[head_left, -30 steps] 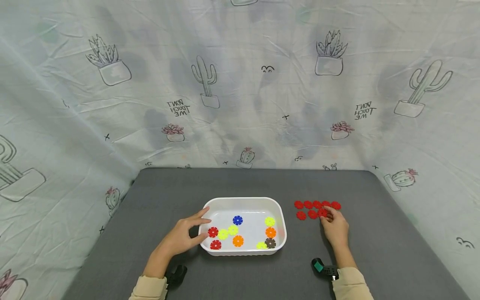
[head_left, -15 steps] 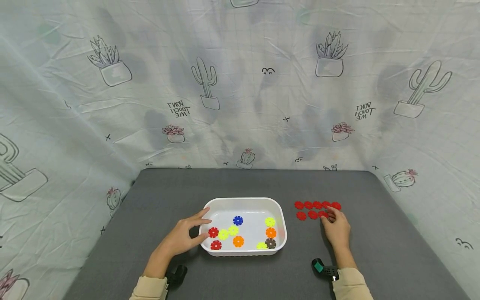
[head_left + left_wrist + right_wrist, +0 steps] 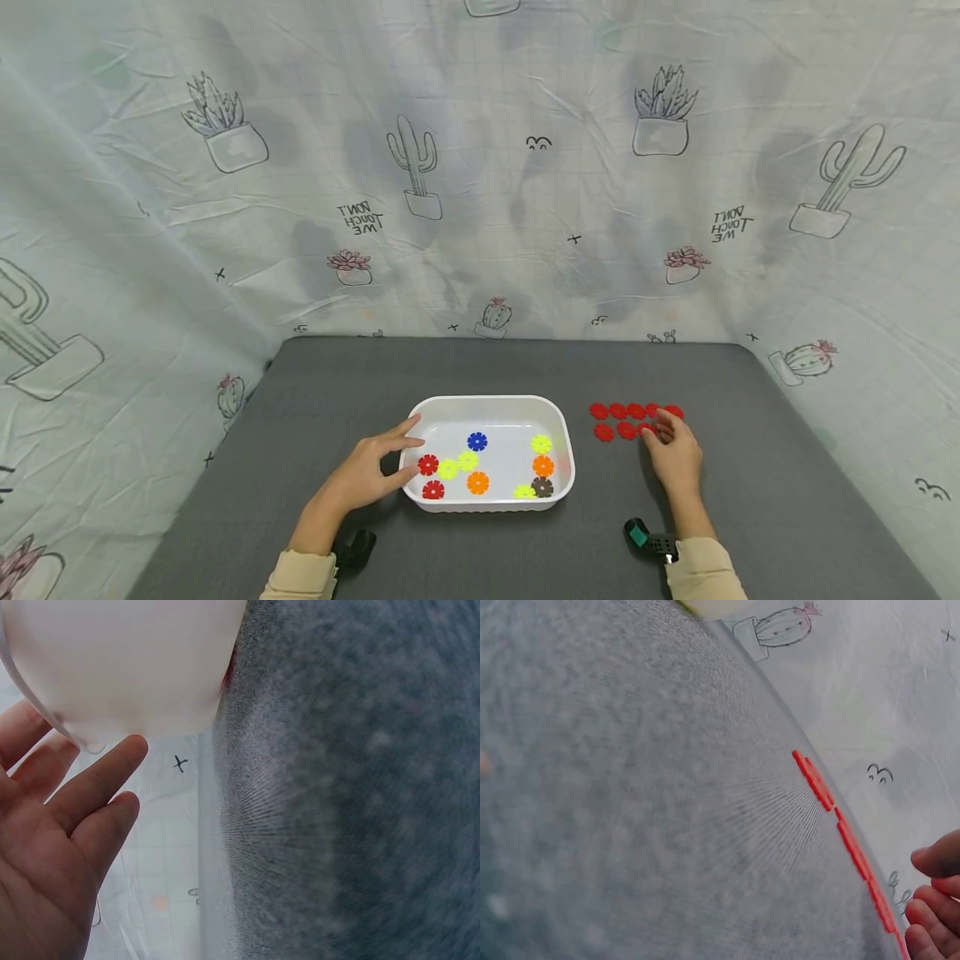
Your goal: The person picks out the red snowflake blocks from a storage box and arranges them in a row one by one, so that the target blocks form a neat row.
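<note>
My left hand (image 3: pixel 366 471) rests at the left rim of a white tray (image 3: pixel 491 505), thumb and fingers spread along it. In the left wrist view, that hand's fingers lie straight or slightly bent against the tray (image 3: pixel 127 667). To the right of the tray, notched red plastic discs (image 3: pixel 618 411) lie flat in two rows. My right hand (image 3: pixel 675 454) is at the right end of the front row, its fingers loosely bent and hiding part of the discs there. In the right wrist view, its fingers (image 3: pixel 930 930) are beside the red discs (image 3: pixel 853 844), with no disc showing between them.
Inside the tray are a blue disc (image 3: pixel 477 442), two red, two orange, several yellow and one dark brown disc (image 3: pixel 542 487). Dark grey cloth covers the table (image 3: pixel 480 558). Behind it hangs a pale curtain (image 3: pixel 480 250) printed with cacti.
The red disc at my right fingertips has come down flat at the end of the front row. My right hand has drawn slightly rightward from it. The left hand stays put.
</note>
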A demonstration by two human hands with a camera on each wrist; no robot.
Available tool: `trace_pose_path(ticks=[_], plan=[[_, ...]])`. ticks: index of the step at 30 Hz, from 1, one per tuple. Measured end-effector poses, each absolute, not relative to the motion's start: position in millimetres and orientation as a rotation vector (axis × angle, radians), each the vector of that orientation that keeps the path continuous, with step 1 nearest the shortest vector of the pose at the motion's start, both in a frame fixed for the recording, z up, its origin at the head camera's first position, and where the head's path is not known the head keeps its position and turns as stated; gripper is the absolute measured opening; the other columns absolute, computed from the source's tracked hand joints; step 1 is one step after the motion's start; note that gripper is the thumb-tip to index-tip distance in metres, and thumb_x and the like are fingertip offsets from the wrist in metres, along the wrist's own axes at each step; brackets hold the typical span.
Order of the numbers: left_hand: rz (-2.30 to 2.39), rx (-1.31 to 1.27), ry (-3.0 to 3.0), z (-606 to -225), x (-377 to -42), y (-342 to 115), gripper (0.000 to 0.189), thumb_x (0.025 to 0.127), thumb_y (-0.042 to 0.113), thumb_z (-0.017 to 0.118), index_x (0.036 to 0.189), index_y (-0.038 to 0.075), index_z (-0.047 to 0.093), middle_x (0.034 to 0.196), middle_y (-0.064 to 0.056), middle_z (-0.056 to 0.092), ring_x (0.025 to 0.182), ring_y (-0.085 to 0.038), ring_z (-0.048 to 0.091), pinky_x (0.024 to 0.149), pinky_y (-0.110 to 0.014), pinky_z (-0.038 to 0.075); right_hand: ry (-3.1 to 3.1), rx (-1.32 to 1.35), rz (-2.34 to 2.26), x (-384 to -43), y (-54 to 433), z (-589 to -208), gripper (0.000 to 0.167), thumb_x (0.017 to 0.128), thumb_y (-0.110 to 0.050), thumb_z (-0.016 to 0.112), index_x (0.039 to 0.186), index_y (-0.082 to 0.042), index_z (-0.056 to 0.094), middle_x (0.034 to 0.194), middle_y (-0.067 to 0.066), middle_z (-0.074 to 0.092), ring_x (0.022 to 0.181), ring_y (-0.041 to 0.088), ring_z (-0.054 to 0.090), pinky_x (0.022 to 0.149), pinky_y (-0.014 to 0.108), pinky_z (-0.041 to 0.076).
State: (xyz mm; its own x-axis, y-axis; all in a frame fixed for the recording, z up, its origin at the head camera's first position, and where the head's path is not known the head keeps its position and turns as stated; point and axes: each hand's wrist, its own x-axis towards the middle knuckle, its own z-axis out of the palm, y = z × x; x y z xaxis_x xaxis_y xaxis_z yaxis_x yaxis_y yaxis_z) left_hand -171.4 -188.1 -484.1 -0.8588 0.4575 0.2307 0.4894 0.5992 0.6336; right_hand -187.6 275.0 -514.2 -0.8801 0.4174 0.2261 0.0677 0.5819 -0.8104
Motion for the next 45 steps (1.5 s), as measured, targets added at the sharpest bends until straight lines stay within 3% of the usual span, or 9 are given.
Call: trace_pose_path(ticks=[3,6,9,12,16,19,29,35,45], plan=[[-1.113,-0.828,-2.763,-483.8,-171.2,-187.7,0.038,0.084,0.024,0.068,0.119,0.010,0.067,0.148,-0.005,0.043,0.130,-0.031,0.046,0.101,-0.058,0.039,-2.427,-0.351,1.227,-185.8,271.3,-508.8,0.046,0.087,-0.010,0.066,0.130,0.001,0.053,0.123,0.025,0.059,0.113,0.038,0.057,0.085,0.028,0.050],[-1.102,-0.826,-2.767,-483.6,-170.7,-187.2,0.038,0.084,0.025,0.068,0.119,0.010,0.067,0.148,-0.005,0.043,0.130,-0.030,0.047,0.101,-0.057,0.039,-2.418,-0.289,1.285,-183.6,265.6,-502.3,0.046,0.088,-0.011,0.066,0.131,0.001,0.052,0.125,0.024,0.059,0.115,0.038,0.057,0.076,0.004,0.041],[-1.104,-0.814,-2.774,-483.3,-169.9,-186.9,0.039,0.084,0.025,0.067,0.120,0.010,0.067,0.148,-0.005,0.043,0.130,-0.031,0.047,0.101,-0.058,0.039,-2.408,-0.210,1.368,-181.0,258.6,-496.4,0.047,0.089,-0.012,0.065,0.131,0.001,0.051,0.128,0.024,0.057,0.118,0.037,0.055,0.075,-0.004,0.034],[-1.112,-0.812,-2.774,-483.2,-169.8,-186.7,0.039,0.084,0.025,0.067,0.120,0.010,0.067,0.148,-0.005,0.042,0.131,-0.031,0.046,0.101,-0.058,0.039,-2.389,-0.120,1.439,-179.1,250.5,-490.9,0.047,0.089,-0.013,0.066,0.132,0.000,0.051,0.130,0.022,0.056,0.120,0.031,0.055,0.081,-0.003,0.037],[-1.109,-0.824,-2.771,-483.5,-170.5,-186.9,0.039,0.084,0.025,0.067,0.120,0.010,0.066,0.148,-0.005,0.042,0.130,-0.031,0.046,0.101,-0.058,0.039,-2.311,0.003,1.537,-178.0,235.9,-480.4,0.047,0.087,-0.010,0.068,0.131,0.000,0.053,0.130,0.021,0.057,0.112,0.005,0.058,0.088,0.002,0.040],[-1.101,-0.832,-2.770,-483.4,-170.7,-187.3,0.039,0.084,0.025,0.067,0.120,0.010,0.066,0.148,-0.005,0.042,0.130,-0.030,0.047,0.101,-0.057,0.040,-2.237,0.104,1.631,-178.4,221.6,-470.4,0.046,0.086,-0.007,0.068,0.129,0.002,0.054,0.129,0.024,0.057,0.108,-0.006,0.055,0.091,0.005,0.041],[-1.108,-0.824,-2.779,-483.0,-170.1,-187.5,0.039,0.084,0.025,0.067,0.120,0.010,0.066,0.148,-0.004,0.042,0.131,-0.030,0.046,0.102,-0.057,0.039,-2.248,0.445,1.798,-180.1,161.6,-445.0,0.044,0.086,-0.004,0.067,0.128,0.002,0.054,0.129,0.022,0.057,0.118,0.034,0.055,0.095,0.021,0.048],[-1.110,-0.839,-2.765,-481.0,-170.5,-187.9,0.040,0.084,0.026,0.067,0.120,0.009,0.066,0.148,-0.008,0.043,0.130,-0.031,0.046,0.101,-0.058,0.039,-2.327,0.579,1.904,-186.2,121.1,-442.3,0.043,0.088,-0.010,0.066,0.128,-0.002,0.054,0.131,0.021,0.056,0.122,0.031,0.054,0.101,0.039,0.045],[-1.097,-0.818,-2.788,-478.0,-170.1,-186.7,0.040,0.085,0.028,0.067,0.122,0.012,0.066,0.148,-0.004,0.042,0.130,-0.029,0.047,0.102,-0.056,0.040,-2.432,0.695,2.020,-196.9,68.0,-444.7,0.043,0.088,-0.009,0.065,0.129,-0.001,0.053,0.131,0.019,0.056,0.122,0.030,0.053,0.102,0.039,0.044]])
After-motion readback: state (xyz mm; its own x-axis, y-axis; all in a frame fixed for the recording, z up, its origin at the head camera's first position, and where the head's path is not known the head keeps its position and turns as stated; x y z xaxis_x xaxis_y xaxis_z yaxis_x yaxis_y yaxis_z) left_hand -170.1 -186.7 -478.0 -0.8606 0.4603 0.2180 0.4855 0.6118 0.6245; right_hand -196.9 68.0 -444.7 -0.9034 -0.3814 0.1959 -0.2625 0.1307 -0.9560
